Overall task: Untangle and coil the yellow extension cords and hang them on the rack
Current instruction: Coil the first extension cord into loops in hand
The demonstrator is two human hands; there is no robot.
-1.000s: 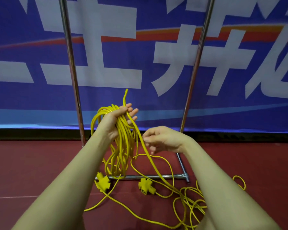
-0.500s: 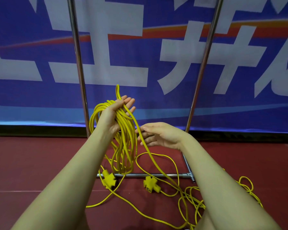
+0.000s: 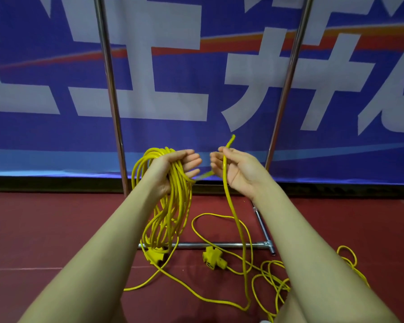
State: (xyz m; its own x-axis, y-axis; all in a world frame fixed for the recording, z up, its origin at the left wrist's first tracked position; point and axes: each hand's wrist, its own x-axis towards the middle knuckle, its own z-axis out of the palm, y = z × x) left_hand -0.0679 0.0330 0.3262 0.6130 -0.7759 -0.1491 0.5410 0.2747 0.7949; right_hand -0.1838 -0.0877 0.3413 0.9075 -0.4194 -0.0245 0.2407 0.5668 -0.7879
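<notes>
Since half a second ago the right hand [image 3: 239, 172] has pulled out and away from the left and turned palm-up, lifting its strand higher; the two hands, nearly touching before, are now apart.

Left hand [image 3: 173, 169]: palm up, coil [image 3: 170, 206] of yellow cord draped across the palm, loops hanging down below the wrist. Fingers mostly straight, only loosely bent over the loops. I read that grip as relaxed, carrying rather than clamping.

Right hand: fingers curled round a single loose strand [image 3: 233, 220]. Grip is clamped on it. Short tail of the strand sticks up above the fingers; a blurred bit of cord bridges the gap toward the left hand.

From the right hand the strand drops to the floor [image 3: 44, 229] and runs into a tangled pile [image 3: 273, 283] near my right forearm.

Two yellow socket blocks on the floor: one [image 3: 155, 254] just under the hanging coil, the other [image 3: 214, 258] just in front of the rack's base bar.

Rack [image 3: 287, 89]: two upright metal poles plus the base bar on the floor, standing in front of a blue banner [image 3: 219, 141] with large white characters. No cord on the rack.
</notes>
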